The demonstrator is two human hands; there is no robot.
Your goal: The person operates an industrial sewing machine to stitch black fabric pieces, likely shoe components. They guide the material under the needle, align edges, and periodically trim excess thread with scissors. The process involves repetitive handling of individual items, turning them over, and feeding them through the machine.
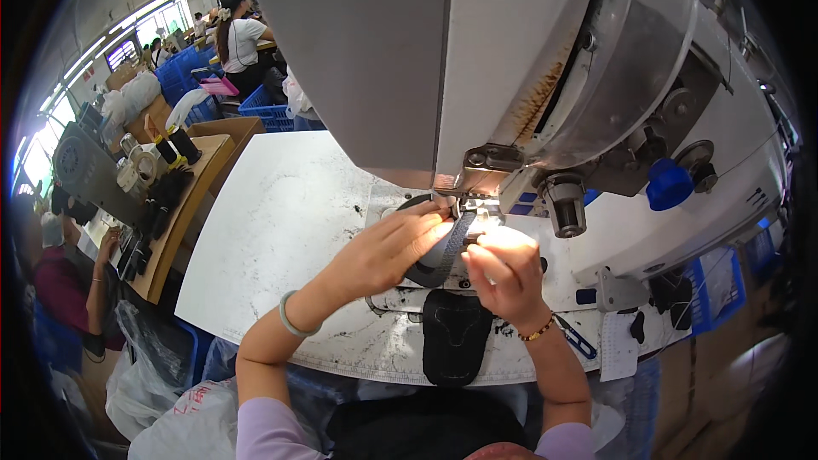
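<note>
A dark grey, curved fabric piece [447, 251] with a textured strip lies under the needle area of a large sewing machine [503, 60]. Across its left side my left hand [400, 243] rests with fingers stretched out and pressing on it. My right hand [509, 277] is beside the piece's right edge, close to the lit presser foot [479, 204]. Its fingers are curled into a pinch; what they hold is hidden by the fingers and glare. Nearer to me, a black padded piece [457, 336] lies at the table's front edge.
The white table [264, 221] is strewn with dark lint. Right of my right wrist are a blue-black cutter [575, 336] and a white notepad [619, 345]. A blue knob [667, 185] juts from the machine. At left, a co-worker's arm [98, 290] is beside another machine [94, 170].
</note>
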